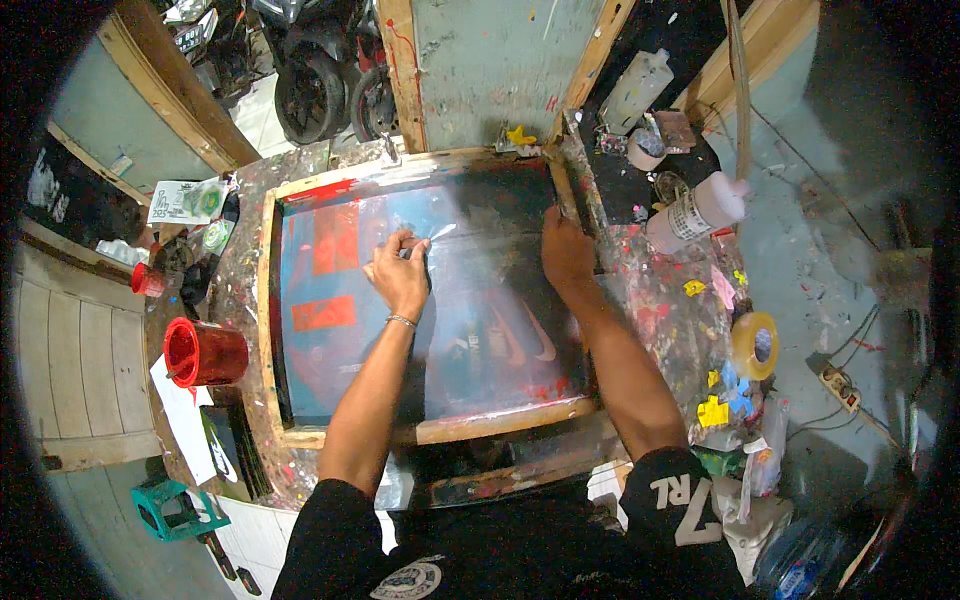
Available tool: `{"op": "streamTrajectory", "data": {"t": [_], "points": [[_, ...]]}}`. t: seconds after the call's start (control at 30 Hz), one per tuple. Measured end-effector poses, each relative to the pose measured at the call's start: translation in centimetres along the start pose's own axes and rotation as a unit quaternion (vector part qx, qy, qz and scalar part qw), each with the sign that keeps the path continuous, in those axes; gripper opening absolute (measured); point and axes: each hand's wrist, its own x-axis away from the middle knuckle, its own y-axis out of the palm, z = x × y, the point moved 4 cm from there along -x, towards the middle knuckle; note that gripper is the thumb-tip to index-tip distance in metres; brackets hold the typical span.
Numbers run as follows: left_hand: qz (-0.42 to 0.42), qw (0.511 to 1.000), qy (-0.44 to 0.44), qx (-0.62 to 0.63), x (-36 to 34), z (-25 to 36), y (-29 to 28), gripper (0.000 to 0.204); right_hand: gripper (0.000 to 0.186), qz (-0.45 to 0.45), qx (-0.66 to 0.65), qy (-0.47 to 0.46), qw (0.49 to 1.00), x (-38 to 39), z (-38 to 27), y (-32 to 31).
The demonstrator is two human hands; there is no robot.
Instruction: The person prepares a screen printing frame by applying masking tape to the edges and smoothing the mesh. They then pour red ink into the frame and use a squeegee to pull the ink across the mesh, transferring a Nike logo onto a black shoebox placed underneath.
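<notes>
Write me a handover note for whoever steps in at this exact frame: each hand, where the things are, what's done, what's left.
Left hand: fingers pinching a clear film sheet on the screen mesh.
Right hand: pressed flat at the right inner edge of the wooden screen frame, holding nothing.
Things: frame lies flat on the paint-stained table; red paint cup left of it; tape roll and white bottle right.
Done: film lies on the mesh.
Left: film seems not yet fixed; no tape visible on it.
</notes>
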Motion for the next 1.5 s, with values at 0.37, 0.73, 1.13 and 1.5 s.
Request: {"op": "streamTrajectory", "data": {"t": [0.37, 0.73, 1.13, 1.5], "points": [[-0.070, 0.947, 0.308, -0.051, 1.6, 4.7, -0.4, 0.038, 0.031, 0.010, -0.054, -0.075, 0.996, 2.5, -1.9, 0.1], [-0.176, 0.916, 0.359, -0.040, 1.5, 6.1, 1.8, 0.032, 0.058, 0.001, -0.139, -0.017, 0.990, 2.5, -3.4, 2.4], [-0.180, 0.896, 0.405, -0.025, -4.3, 6.2, 4.3, 0.044, 0.036, 0.041, 0.053, -0.151, 0.986, -2.4, -1.5, -0.5], [-0.294, 0.842, 0.430, -0.139, -7.0, 8.4, 8.4, 0.044, 0.024, 0.029, 0.127, -0.241, 0.962, -4.1, 0.3, 0.0]]}}
